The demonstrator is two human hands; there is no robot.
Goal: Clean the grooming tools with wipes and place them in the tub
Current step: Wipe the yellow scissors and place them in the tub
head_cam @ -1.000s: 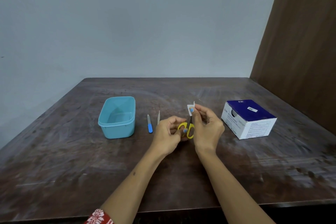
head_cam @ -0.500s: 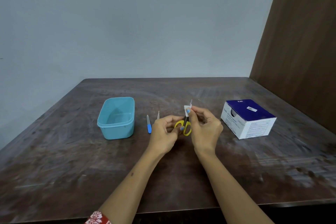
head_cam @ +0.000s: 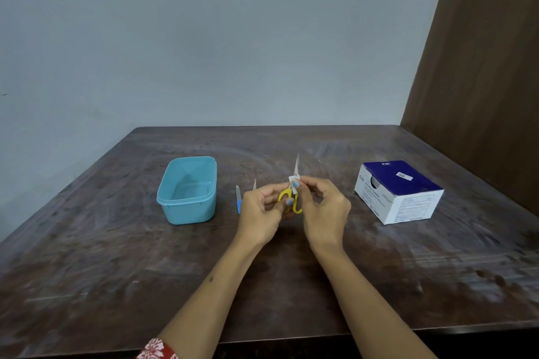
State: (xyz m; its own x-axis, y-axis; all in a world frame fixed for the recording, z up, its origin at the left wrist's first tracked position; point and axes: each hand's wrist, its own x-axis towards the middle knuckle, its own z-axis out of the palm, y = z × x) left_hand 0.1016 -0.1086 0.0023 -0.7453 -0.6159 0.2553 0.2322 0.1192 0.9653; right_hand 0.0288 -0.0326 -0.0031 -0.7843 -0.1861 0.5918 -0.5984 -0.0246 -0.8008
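Small scissors (head_cam: 297,165) with yellow handles stand upright over the table's middle, blades pointing up. My left hand (head_cam: 262,214) grips the yellow handles from the left. My right hand (head_cam: 323,208) pinches a small white wipe (head_cam: 293,185) around the base of the blades, and the bare tip rises above it. A blue-handled nail file (head_cam: 238,199) lies on the table just left of my left hand. Beside it a thin metal tool (head_cam: 254,183) shows only its tip, the rest hidden behind my hand. The empty light-blue tub (head_cam: 189,192) sits further left.
A white and dark-blue box of alcohol swabs (head_cam: 398,192) stands on the right side of the dark wooden table (head_cam: 116,271). A brown wooden panel (head_cam: 481,81) rises along the right edge. A grey wall stands behind the table.
The wipe has slid down the blades toward the handles, so more of the bare tip shows above it. Both hands have shifted slightly left with the scissors.
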